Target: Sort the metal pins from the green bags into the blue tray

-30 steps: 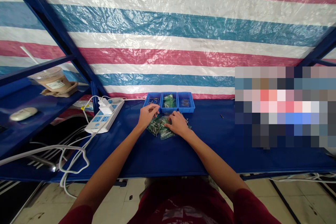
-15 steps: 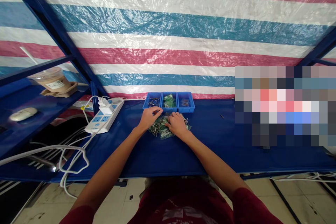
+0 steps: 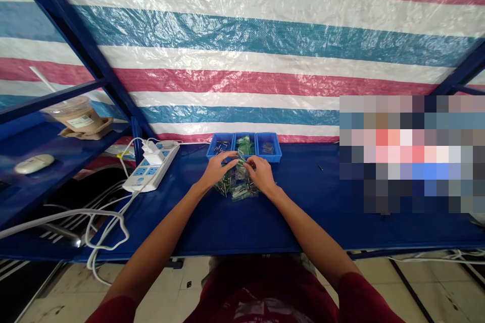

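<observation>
Hands (palms down) on green parts pile [image 3: 238,186], left hand [image 3: 216,169], right hand [image 3: 261,174], fingers curled, grip unclear.

Blue-covered bench [image 3: 242,222]: three small blue bins [image 3: 244,146] in row at back edge; pile of small green parts [image 3: 237,184] just before bins; white power strip [image 3: 151,170] at left, cables trailing off edge; lone small dark part [image 3: 320,167] right of bins.
</observation>
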Tool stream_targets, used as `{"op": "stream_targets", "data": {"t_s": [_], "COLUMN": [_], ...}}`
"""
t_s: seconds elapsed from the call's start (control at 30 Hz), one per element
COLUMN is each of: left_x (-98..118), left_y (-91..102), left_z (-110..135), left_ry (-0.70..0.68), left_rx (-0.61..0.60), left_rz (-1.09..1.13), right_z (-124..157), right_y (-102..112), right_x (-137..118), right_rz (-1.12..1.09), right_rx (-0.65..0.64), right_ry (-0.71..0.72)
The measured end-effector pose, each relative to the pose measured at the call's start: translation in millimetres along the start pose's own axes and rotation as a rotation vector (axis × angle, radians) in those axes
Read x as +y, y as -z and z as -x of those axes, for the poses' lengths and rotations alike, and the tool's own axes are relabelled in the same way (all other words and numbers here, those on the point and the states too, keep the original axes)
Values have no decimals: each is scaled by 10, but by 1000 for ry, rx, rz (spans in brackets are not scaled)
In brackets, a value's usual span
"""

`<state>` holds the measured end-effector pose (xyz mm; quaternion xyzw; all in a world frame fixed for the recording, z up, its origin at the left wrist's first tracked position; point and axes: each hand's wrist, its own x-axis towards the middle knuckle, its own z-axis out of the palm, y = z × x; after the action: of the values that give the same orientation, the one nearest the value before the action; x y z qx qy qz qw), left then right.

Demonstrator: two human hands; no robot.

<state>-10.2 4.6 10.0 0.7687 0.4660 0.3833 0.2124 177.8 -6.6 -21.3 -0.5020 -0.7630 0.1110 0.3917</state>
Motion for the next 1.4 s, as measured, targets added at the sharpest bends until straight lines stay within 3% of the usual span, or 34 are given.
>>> {"op": "stream_targets", "data": {"t_s": [0.2, 0.4, 0.53, 0.67, 0.9, 1.07, 1.2, 1.4], "left_x": [-61, 38, 55, 37, 31, -3, 17, 56], "left_y": [-38, 5, 32, 45, 41, 23, 26, -23], "left_z": [6, 17, 12, 13, 1, -19, -1, 41], "left_ry": [-12, -16, -29, 19, 58, 28, -61, -56], "left_rx": [-50, -114, -89, -48, -164, -3, -58, -60], "left_rz": [81, 111, 136, 264, 385, 414, 291, 123], "right_z": [17, 23, 31, 29, 12, -1, 0, 18], "right_y": [44, 115, 144, 145, 45, 74, 96, 94], "right_x": [-40, -122, -131, -97, -2, -16, -36, -56], "right_rz": [-226, -355, -363, -309, -248, -228, -263, -334], "right_rx": [174, 237, 249, 202, 255, 294, 238, 203], "right_ry": [36, 43, 46, 188, 325, 287, 277, 211]}}
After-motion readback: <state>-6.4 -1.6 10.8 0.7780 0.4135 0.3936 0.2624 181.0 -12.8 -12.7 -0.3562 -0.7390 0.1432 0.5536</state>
